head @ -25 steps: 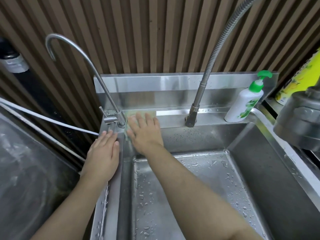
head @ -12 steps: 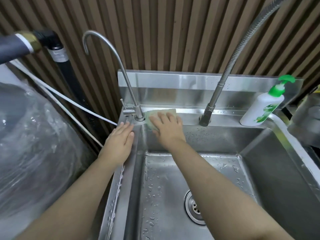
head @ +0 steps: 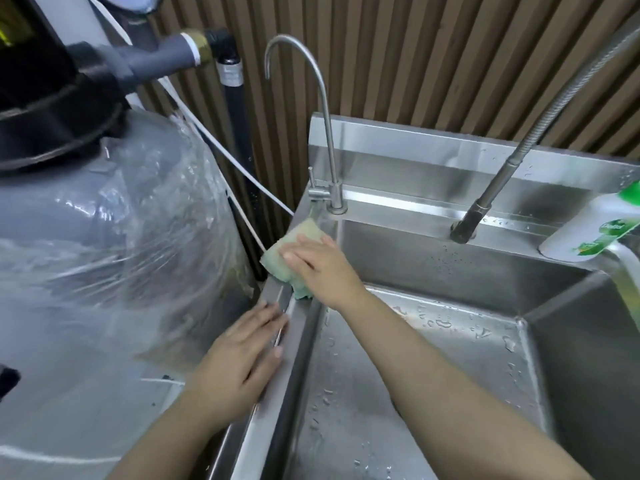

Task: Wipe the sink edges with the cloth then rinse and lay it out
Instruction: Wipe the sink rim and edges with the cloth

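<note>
two bare arms of the person show. the left forearm (head: 166, 427) and the right forearm (head: 433, 375) are uncovered up to the near edge of the frame. the left hand (head: 242, 355) and the right hand (head: 322, 268) are bare, with short plain nails (head: 287, 257).

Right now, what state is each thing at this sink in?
Stainless steel sink: droplets in basin.
Pale green cloth: on its left rim, under right hand.
Right hand: fingers straight, pressing cloth.
Left hand: flat on rim, holding nothing.
Curved steel tap: no water running.

Pale green cloth (head: 291, 256), silver sink (head: 433, 341), brown-striped wall (head: 433, 57).
</note>
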Demonstrator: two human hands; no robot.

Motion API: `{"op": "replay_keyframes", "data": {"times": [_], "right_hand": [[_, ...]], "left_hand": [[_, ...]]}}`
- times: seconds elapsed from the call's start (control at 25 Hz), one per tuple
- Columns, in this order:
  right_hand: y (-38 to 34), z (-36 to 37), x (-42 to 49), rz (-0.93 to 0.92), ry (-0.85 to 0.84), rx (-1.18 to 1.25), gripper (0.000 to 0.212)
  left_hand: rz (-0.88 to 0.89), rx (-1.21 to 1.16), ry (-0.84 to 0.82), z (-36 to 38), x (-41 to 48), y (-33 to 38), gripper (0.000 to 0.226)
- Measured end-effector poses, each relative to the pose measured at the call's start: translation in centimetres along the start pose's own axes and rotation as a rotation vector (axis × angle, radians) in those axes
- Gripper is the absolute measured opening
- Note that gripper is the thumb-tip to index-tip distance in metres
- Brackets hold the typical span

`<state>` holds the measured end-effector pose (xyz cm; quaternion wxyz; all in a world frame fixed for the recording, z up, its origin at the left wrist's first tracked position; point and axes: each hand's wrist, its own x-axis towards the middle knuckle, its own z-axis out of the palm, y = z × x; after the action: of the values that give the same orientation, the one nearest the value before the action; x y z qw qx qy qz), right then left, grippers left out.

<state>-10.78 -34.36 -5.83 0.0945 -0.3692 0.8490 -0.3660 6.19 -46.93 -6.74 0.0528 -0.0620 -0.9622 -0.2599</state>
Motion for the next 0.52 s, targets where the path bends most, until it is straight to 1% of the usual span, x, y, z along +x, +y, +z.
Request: {"op": "replay_keyframes", "data": {"times": [0.04, 0.12, 0.16, 0.24, 0.28, 0.32, 0.4, 0.44, 0.52], "right_hand": [[0.5, 0.3, 1.0, -0.029, -0.014, -0.154, 0.036], [1.4, -0.1, 4.1, -0.004, -0.071, -0.363, 0.041], [1.8, -0.4, 5.7, 0.041, -0.095, -0.429, 0.042], [1.8, -0.4, 7.2, 0.110, -0.082, -0.504, 0.044], [1.4, 0.0, 6.4, 0.106, -0.070, -0.508, 0.044], [1.3, 0.5, 5.0, 0.049, -0.059, -0.495, 0.043], [1.3, 1.4, 0.7, -0.142, -0.056, -0.437, 0.042], [1.7, 1.1, -0.7, -0.208, -0.096, -0.400, 0.042], [3.0, -0.2, 0.0, -0.234, -0.147, -0.363, 0.044]], "left_hand": [[0.004, -0.002, 0.004, 0.1, -0.3, 0.1, 0.059], [0.010, 0.005, 0.023, 0.3, -0.6, 0.4, 0.059], [0.009, 0.011, 0.032, 0.5, -0.7, 0.5, 0.059], [-0.006, 0.026, 0.043, 0.7, -0.9, 0.5, 0.056], [-0.008, 0.030, 0.048, 0.9, -1.1, 0.5, 0.054], [-0.010, 0.025, 0.050, 1.0, -1.2, 0.6, 0.052], [-0.014, -0.003, 0.046, 0.9, -1.2, 0.5, 0.051], [-0.013, -0.009, 0.047, 0.8, -1.1, 0.4, 0.051], [-0.007, -0.015, 0.048, 0.6, -0.9, 0.3, 0.052]]}}
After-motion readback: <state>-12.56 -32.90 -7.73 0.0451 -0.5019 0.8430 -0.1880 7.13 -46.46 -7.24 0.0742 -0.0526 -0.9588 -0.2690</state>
